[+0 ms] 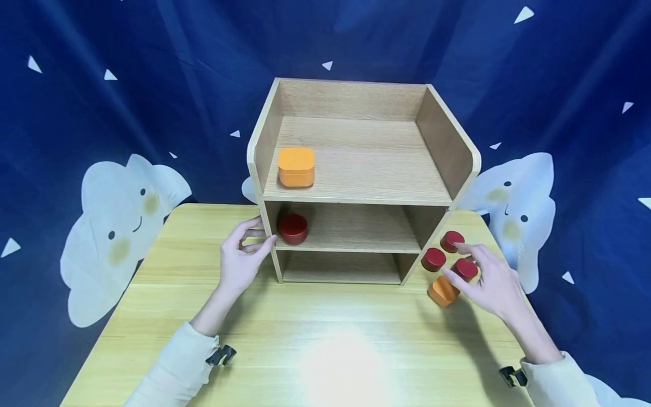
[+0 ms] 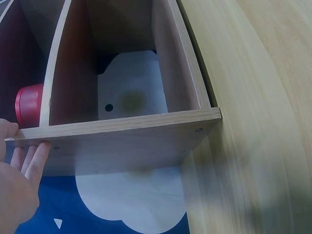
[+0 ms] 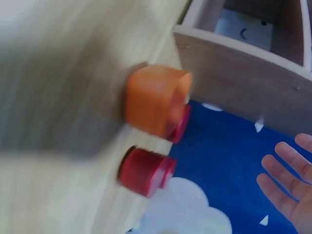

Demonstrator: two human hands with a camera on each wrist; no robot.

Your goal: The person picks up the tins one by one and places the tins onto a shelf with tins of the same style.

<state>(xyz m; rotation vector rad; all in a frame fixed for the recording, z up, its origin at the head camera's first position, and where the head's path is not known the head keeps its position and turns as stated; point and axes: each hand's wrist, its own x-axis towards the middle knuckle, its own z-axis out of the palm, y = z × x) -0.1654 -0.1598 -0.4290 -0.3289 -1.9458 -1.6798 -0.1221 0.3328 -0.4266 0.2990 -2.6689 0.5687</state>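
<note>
A small wooden shelf unit (image 1: pixel 361 158) stands on the table. My left hand (image 1: pixel 240 260) pinches the front edge of its left side panel, thumb at the front and fingers on the outer face. Just inside that panel, a round red container (image 1: pixel 293 229) sits on the middle shelf. An orange rounded-square container (image 1: pixel 296 168) rests on the top level at the left. My right hand (image 1: pixel 490 282), fingers spread and relaxed, hovers over three round red containers, the nearest one (image 1: pixel 465 269) partly overlapped by it, and an orange container (image 1: pixel 443 291) right of the shelf.
The light wood table (image 1: pixel 285 333) extends in front of the shelf and to both sides. A dark blue curtain (image 1: pixel 203 68) with white clouds and triangles hangs behind it. The bottom compartment (image 1: pixel 341 267) lies just above the tabletop.
</note>
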